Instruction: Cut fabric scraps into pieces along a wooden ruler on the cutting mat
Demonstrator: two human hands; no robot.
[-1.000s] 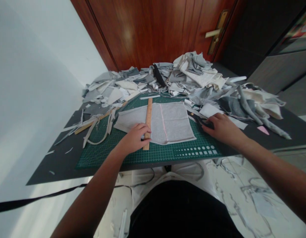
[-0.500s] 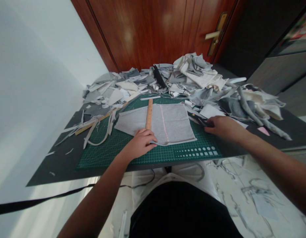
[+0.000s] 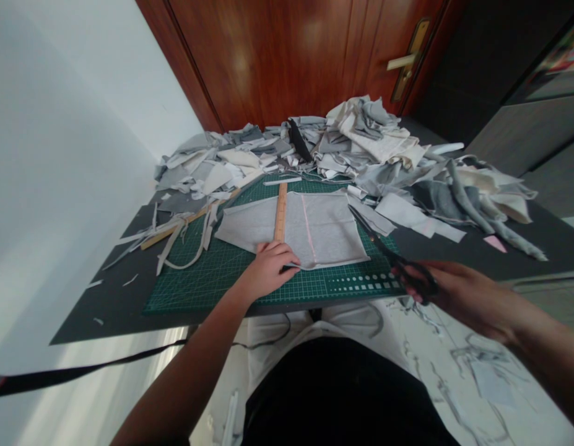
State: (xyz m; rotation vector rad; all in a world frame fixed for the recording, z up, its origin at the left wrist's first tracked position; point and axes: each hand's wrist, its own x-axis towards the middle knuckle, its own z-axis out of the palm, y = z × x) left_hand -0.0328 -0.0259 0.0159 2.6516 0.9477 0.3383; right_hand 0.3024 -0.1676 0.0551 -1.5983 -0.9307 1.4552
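A piece of light grey fabric (image 3: 330,232) with a pink line down it lies on the green cutting mat (image 3: 203,279). Across the fabric runs a wooden ruler (image 3: 280,214), its near end hidden by my left hand (image 3: 270,269). The fingers of that hand are closed at the fabric's near edge, with the thumb underneath. On the right, my right hand (image 3: 458,294) is wrapped around the handles of black scissors (image 3: 384,248). Their blades point up and left, with the tip beside the fabric's right edge.
Fabric scraps (image 3: 370,139) in grey and cream are heaped along the back of the dark table (image 3: 114,303). Narrow strips (image 3: 175,241) and a second wooden stick (image 3: 166,235) lie at left. Behind stands a wooden door (image 3: 287,62). Offcuts (image 3: 491,384) litter the floor.
My right hand has picked up the scissors from beside the mat and drawn back toward me and right, their tips now at the fabric's edge. The left hand stays nearly in place.
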